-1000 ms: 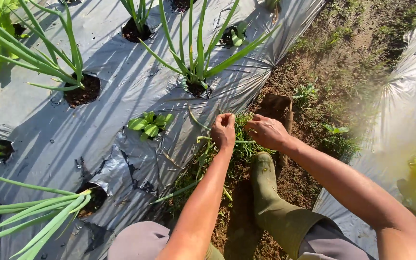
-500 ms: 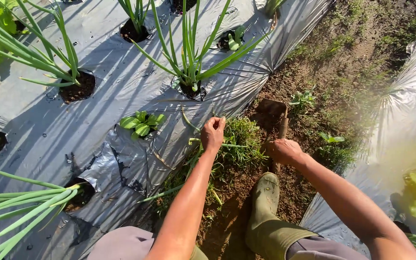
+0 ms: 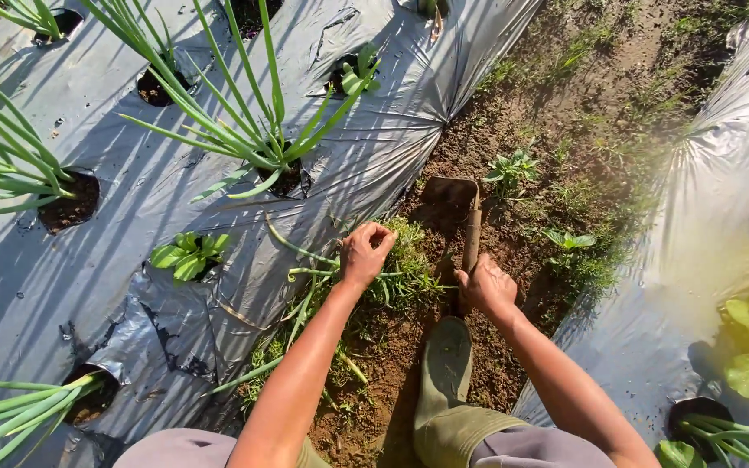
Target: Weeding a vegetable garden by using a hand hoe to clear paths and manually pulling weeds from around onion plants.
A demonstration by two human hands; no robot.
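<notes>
The left hand [image 3: 364, 253] is curled into a loose fist right at the edge of the silver plastic mulch [image 3: 218, 286], fingers drawn together around a thin green stalk [image 3: 309, 273] that trails off to the left across the sheeting. Directly under and just to the right of that fist sits the clump of grassy weeds [image 3: 405, 273], rooted in the bare soil of the furrow [image 3: 496, 173] between the two covered beds. So the clump lies between the two hands, touching the left one and just beside the right.

The right hand [image 3: 487, 284] is wrapped shut round the wooden handle of a small hoe [image 3: 472, 234]. The handle's long axis runs almost straight away from the person, up the picture, and ends in a flat rusty blade [image 3: 451, 192] resting on the dirt just beyond the weeds. Blade far side, hands near side, weeds in the middle.

A green rubber boot [image 3: 446, 381] is planted in the furrow just below the right hand, toe pointing towards the clump. On the mulch, well clear of the hands, a small leafy seedling [image 3: 188, 256] sits in its hole, and tall spring onions [image 3: 257, 139] fan out from another hole further up the bed.
</notes>
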